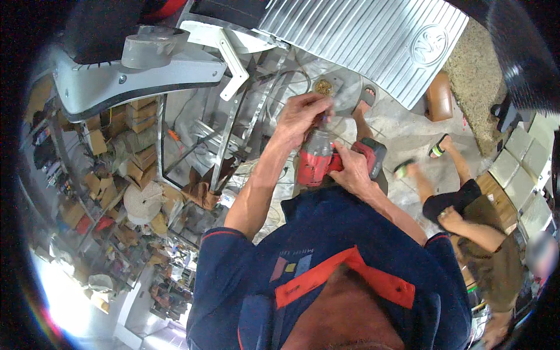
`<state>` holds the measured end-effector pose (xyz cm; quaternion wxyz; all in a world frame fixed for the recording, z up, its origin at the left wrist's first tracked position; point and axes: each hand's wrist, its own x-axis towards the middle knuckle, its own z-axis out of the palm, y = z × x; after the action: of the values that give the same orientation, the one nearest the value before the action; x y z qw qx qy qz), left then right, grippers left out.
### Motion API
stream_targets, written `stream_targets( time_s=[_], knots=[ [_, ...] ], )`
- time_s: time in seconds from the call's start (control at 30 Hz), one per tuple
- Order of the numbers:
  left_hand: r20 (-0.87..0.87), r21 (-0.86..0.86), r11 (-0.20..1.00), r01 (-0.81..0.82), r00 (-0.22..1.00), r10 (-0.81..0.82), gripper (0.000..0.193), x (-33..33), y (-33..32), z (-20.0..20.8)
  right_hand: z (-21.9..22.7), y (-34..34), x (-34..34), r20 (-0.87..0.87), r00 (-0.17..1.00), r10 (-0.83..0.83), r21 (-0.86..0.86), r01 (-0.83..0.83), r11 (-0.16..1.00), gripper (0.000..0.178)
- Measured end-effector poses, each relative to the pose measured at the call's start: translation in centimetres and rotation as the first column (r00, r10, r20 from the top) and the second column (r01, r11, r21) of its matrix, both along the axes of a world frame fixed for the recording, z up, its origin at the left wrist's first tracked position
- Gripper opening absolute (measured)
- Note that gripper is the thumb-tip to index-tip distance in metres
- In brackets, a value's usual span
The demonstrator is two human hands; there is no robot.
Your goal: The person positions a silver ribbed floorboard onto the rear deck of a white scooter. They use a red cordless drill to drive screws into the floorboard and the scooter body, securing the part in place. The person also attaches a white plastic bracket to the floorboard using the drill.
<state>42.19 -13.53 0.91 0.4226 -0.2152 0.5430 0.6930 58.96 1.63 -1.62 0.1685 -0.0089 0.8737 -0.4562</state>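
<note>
While the right grip (350, 166) is holding the red cordless power driver (311, 169) by its handle before the torso, the left grip (304, 116) is curling at its nose, on what I cannot tell, so careful work is probably demanding a steady body.

Drill (313, 168): before the worker (344, 224), in the right grip (354, 167); left grip (303, 114) just beyond its front end.
Panel (356, 44): ahead, extending rightward.
Block (439, 98): on the floor (402, 137), just right of the panel.
Heap (324, 88): beyond the left grip, near the panel.
Frame (226, 137): left of the drill, between it and the boxes (142, 118).
Roll (143, 52): ahead-left, on a casing (99, 96).
Co-worker (493, 251): to the right, well apart from the drill.
</note>
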Motion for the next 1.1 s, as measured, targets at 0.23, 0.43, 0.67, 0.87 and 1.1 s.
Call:
stream_targets(
  time_s=[0.23,0.43,0.67,0.87,1.1],
  knots=[
    [-0.183,0.065,0.963,0.261,0.952,-0.245,0.019,-1.7,10.6,1.9,1.9,5.8,0.5,-0.16,0.95,-0.269,0.056,0.28,0.958,0.084],
    [-0.251,0.064,0.981,0.185,0.954,-0.164,0.021,-2.5,13.6,1.9,2.1,10.5,-1.6,-0.155,0.962,-0.226,0.083,0.241,0.967,0.083],
    [-0.205,0.193,0.981,0.008,0.978,0.032,0.026,-5.0,12.8,-1.8,1.7,11.8,-5.2,-0.219,0.965,-0.143,0.107,0.169,0.98,0.082],
    [-0.279,0.196,0.981,0.012,0.959,0.044,0.029,-6.4,12.9,-3.5,1.7,12.4,-7.3,-0.25,0.963,-0.096,0.156,0.138,0.978,0.08],
    [-0.289,0.241,0.957,0.159,0.954,-0.085,0.027,-8.8,14.8,-4.6,1.8,12.0,-8.1,-0.199,0.953,-0.228,0.198,0.267,0.943,0.079]
  ],
)
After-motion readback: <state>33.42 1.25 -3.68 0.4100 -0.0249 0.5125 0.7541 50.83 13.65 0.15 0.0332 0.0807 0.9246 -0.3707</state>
